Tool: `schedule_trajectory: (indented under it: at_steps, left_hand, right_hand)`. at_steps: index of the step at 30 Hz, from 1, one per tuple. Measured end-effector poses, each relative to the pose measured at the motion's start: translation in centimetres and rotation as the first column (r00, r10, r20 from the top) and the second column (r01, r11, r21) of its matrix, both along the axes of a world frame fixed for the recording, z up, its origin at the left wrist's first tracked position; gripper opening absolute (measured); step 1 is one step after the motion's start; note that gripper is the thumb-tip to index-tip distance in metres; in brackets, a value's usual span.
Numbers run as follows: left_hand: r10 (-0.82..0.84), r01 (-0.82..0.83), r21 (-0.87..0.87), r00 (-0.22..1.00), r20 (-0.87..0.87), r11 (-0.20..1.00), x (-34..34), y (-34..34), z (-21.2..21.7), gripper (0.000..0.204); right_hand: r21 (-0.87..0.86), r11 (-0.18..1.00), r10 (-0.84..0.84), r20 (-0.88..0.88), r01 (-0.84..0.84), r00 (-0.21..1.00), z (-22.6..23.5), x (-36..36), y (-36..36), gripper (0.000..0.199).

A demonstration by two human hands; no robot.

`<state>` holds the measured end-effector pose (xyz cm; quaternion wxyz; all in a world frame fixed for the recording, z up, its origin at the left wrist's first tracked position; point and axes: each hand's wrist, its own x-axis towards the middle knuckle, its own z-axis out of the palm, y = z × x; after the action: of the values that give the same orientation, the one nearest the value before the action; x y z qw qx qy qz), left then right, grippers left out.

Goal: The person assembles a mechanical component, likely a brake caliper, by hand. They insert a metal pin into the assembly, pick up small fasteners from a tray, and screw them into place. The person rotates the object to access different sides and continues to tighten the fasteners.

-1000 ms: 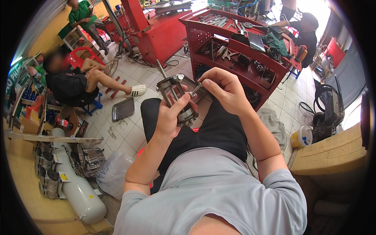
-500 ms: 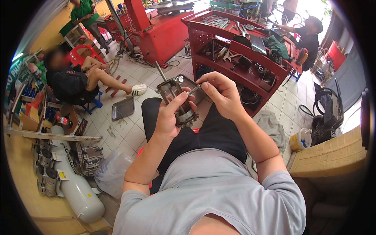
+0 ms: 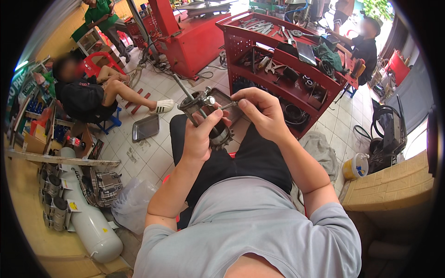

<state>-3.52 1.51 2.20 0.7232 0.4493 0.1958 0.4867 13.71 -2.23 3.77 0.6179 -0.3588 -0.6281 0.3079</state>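
My left hand [image 3: 200,136] is wrapped round a dark metal cylindrical assembly [image 3: 219,134] above my lap. A long rod [image 3: 183,87] sticks out of its far end, and a toothed edge shows at its near end. A shiny round fitting [image 3: 211,100] sits on its upper side. To the right, my right hand [image 3: 260,111] pinches the outer end of a thin metal pin or bolt [image 3: 227,106] between thumb and fingers. The pin's inner end lies by my left thumb, beside the assembly; whether it enters a hole I cannot tell.
A metal tray [image 3: 219,94] lies beyond my hands, another tray [image 3: 146,128] on the tiled floor to the left. Ahead stands a red tool cart [image 3: 282,88] with wrenches. One person [image 3: 85,99] sits at left, another [image 3: 365,51] beyond the cart. A white tank [image 3: 95,227] lies lower left.
The assembly has tilted, its far end and rod swinging left. The pin now lies flatter, with more space between my right fingers and the assembly's top. My right hand has barely moved.
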Motion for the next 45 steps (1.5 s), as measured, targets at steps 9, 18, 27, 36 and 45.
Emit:
schedule_trajectory:
  at_steps: [9,18,27,36,45]
  left_hand:
    - [0.011,-0.012,0.035,1.0,0.015,0.999,0.0,0.5,-0.3,0.015]
    - [0.02,-0.022,0.065,0.999,0.032,0.998,-0.1,0.6,-0.3,0.015]
    - [-0.025,0.023,0.061,0.999,0.032,0.998,0.0,0.7,-0.4,0.016]
    - [-0.015,0.016,0.098,1.0,-0.004,0.995,0.2,0.6,-0.3,0.016]
    - [-0.009,0.015,0.105,0.998,-0.059,0.994,0.0,0.8,-0.7,0.019]
  right_hand:
    - [-0.146,0.987,0.096,0.254,-0.06,0.962,0.1,2.1,0.3,0.03]
    - [-0.141,0.981,0.164,0.239,-0.133,0.957,0.7,2.2,-0.1,0.035]
    - [-0.124,0.975,0.212,0.294,-0.183,0.932,0.5,2.7,0.1,0.025]
    - [-0.105,0.994,0.01,0.341,0.027,0.94,1.6,1.7,-0.6,0.023]
    - [-0.14,0.982,-0.06,0.394,0.124,0.917,2.4,1.1,-1.0,0.014]
